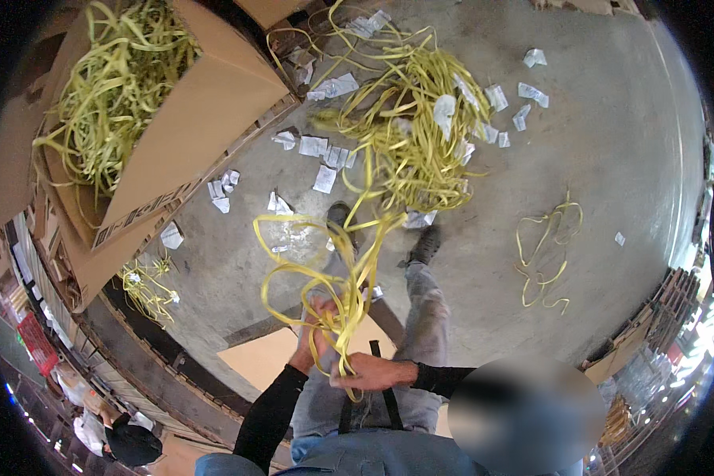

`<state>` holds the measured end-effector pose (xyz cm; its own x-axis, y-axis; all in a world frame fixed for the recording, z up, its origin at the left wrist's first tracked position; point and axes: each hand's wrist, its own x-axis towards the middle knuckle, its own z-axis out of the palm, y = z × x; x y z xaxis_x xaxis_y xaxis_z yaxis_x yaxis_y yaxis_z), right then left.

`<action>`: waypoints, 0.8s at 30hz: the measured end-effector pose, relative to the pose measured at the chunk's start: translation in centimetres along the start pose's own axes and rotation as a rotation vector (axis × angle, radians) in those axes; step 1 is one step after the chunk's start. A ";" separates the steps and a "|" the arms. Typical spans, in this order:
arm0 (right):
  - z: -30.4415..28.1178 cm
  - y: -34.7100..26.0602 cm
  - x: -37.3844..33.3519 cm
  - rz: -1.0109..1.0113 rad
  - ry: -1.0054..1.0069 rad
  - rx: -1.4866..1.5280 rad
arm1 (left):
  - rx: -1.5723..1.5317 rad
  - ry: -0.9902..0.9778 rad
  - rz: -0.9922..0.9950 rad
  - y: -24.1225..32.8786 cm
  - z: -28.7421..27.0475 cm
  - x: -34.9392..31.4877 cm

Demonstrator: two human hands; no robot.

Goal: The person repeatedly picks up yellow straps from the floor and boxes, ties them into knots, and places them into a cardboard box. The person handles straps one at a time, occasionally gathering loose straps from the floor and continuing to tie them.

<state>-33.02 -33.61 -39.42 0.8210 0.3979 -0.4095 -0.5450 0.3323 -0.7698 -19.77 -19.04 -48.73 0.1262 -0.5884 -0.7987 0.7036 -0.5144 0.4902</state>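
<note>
In front of my legs I hold a loose, looped bunch of yellow strapping. My left hand is closed around it, its fingers partly covered by the loops. Lower down, my right hand grips the same bunch, and a short loop hangs below its fingers. From the held loops, yellow lengths reach up toward a large tangled pile of yellow strapping on the floor ahead. I cannot make out whether they join it.
A big cardboard box at the far left holds more tangled yellow strapping. Crumpled white paper labels litter the concrete floor. A single strap lies at the right, a small tangle at the left. Another person is at lower left.
</note>
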 end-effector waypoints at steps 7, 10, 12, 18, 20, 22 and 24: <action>4.3 -10.8 -5.5 -0.086 -0.177 0.040 | -0.920 -0.364 -0.214 12.7 5.8 -12.2; 4.5 -13.5 -7.1 -0.193 -0.143 0.239 | -0.867 0.061 0.007 16.6 6.9 -19.9; 4.7 -15.1 -8.6 -0.230 -0.032 0.195 | -0.510 0.338 0.295 18.8 8.3 -24.2; 4.2 -20.3 -14.0 -0.260 0.302 0.258 | 0.101 0.580 0.820 22.3 16.0 -29.7; 4.0 -21.7 -16.1 -0.330 0.377 0.181 | 0.102 0.661 0.872 22.0 18.9 -32.2; 4.4 -22.9 -17.9 -0.399 0.368 0.177 | 0.078 0.702 0.923 22.1 20.9 -34.5; 5.4 -23.9 -19.2 -0.362 0.365 0.181 | -0.067 0.674 0.964 22.1 22.5 -36.5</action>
<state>-36.70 -44.57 -10.53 0.9498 -0.0814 -0.3022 -0.2108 0.5474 -0.8099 -24.61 -22.95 -0.88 0.9559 -0.2574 -0.1415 0.1486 0.0084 0.9889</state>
